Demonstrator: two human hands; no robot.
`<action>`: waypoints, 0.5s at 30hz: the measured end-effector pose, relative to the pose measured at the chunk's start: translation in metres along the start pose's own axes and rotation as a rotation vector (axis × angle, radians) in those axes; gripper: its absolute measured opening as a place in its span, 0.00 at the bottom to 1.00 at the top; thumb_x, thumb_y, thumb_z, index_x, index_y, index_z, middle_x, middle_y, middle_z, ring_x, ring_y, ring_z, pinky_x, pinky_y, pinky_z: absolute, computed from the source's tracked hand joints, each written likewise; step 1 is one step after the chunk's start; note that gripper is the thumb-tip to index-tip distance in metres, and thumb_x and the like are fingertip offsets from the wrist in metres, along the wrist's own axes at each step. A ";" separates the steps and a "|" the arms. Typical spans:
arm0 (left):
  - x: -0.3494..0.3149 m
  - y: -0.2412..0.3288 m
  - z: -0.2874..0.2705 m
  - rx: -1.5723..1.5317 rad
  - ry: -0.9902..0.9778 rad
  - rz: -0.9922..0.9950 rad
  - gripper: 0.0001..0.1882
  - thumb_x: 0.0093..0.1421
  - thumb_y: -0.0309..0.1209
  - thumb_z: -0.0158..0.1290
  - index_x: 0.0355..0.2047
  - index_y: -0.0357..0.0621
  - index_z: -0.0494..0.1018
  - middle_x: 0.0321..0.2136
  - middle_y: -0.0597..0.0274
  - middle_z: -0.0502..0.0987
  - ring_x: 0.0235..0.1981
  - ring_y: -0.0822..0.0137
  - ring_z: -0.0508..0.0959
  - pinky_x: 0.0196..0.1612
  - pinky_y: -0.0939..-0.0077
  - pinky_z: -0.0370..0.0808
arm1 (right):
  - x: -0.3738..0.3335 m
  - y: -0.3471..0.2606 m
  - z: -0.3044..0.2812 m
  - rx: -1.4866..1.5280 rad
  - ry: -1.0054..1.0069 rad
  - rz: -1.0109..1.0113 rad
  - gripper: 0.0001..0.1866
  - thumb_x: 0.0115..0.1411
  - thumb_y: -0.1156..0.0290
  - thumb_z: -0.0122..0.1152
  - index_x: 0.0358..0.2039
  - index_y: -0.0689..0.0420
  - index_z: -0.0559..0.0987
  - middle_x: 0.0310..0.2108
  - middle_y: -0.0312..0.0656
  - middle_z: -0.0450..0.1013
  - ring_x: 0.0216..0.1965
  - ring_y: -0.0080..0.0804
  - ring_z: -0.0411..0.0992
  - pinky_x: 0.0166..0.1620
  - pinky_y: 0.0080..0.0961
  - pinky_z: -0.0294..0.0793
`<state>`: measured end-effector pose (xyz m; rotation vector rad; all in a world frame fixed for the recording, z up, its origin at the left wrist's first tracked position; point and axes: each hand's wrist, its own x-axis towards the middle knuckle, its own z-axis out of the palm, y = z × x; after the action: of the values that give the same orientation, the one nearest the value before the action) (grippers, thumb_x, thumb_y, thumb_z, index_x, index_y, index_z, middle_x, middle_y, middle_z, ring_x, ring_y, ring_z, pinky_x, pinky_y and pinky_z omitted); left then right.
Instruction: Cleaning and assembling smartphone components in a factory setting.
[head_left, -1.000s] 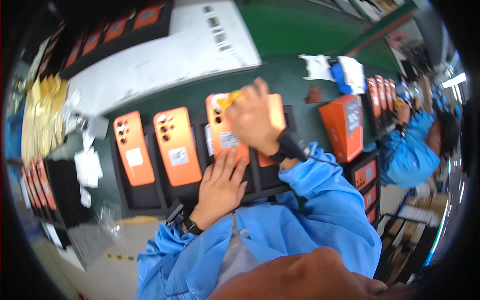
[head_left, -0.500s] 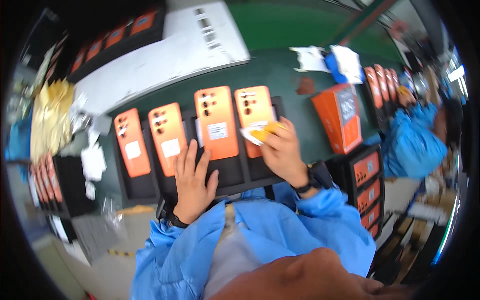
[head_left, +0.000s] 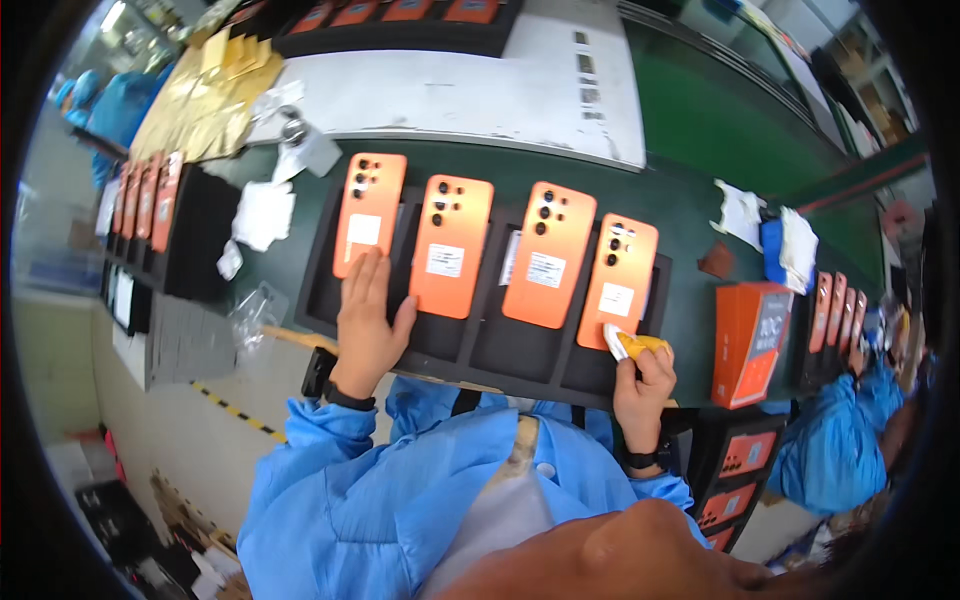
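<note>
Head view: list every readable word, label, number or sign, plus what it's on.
Wording isn't copied here; only where print stands:
White labels on the orange phones: fine print, too small or blurred to read.
Grey panel of the orange box: large pale lettering.
Dark marks on the white board: too blurred to read.

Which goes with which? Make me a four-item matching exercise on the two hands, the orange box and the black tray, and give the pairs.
Column one
1. Left hand
2. Right hand
3. Orange box
4. Black tray

Column two
A. Beneath four orange phones
B. Standing right of those phones
C. At the lower end of the leftmost phone
D. Holding a yellow-and-white item

Pairs: 1-C; 2-D; 3-B; 4-A
</note>
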<state>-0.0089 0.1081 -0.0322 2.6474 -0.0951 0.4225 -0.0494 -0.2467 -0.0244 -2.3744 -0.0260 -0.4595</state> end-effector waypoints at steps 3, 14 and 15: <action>-0.005 -0.007 0.001 0.058 -0.011 0.019 0.33 0.58 0.32 0.60 0.61 0.30 0.65 0.64 0.42 0.65 0.68 0.41 0.59 0.67 0.53 0.60 | 0.011 -0.004 0.004 0.029 0.004 -0.123 0.08 0.49 0.83 0.58 0.30 0.62 0.81 0.31 0.49 0.73 0.35 0.51 0.70 0.42 0.41 0.70; 0.005 0.039 0.012 0.014 -0.042 0.133 0.31 0.53 0.36 0.62 0.52 0.26 0.71 0.60 0.38 0.68 0.68 0.33 0.56 0.65 0.39 0.58 | 0.032 0.045 -0.037 0.065 0.017 -0.031 0.08 0.53 0.85 0.57 0.34 0.66 0.82 0.29 0.46 0.75 0.31 0.36 0.72 0.36 0.29 0.68; 0.005 0.044 0.009 0.012 -0.065 0.129 0.30 0.54 0.36 0.62 0.52 0.27 0.72 0.60 0.39 0.68 0.68 0.34 0.56 0.65 0.40 0.58 | 0.031 0.051 -0.042 0.034 0.004 0.004 0.08 0.53 0.85 0.57 0.33 0.67 0.81 0.28 0.45 0.73 0.31 0.34 0.70 0.36 0.28 0.67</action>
<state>-0.0083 0.0645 -0.0191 2.6763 -0.2854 0.3793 -0.0268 -0.3156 -0.0177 -2.3394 -0.0266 -0.4587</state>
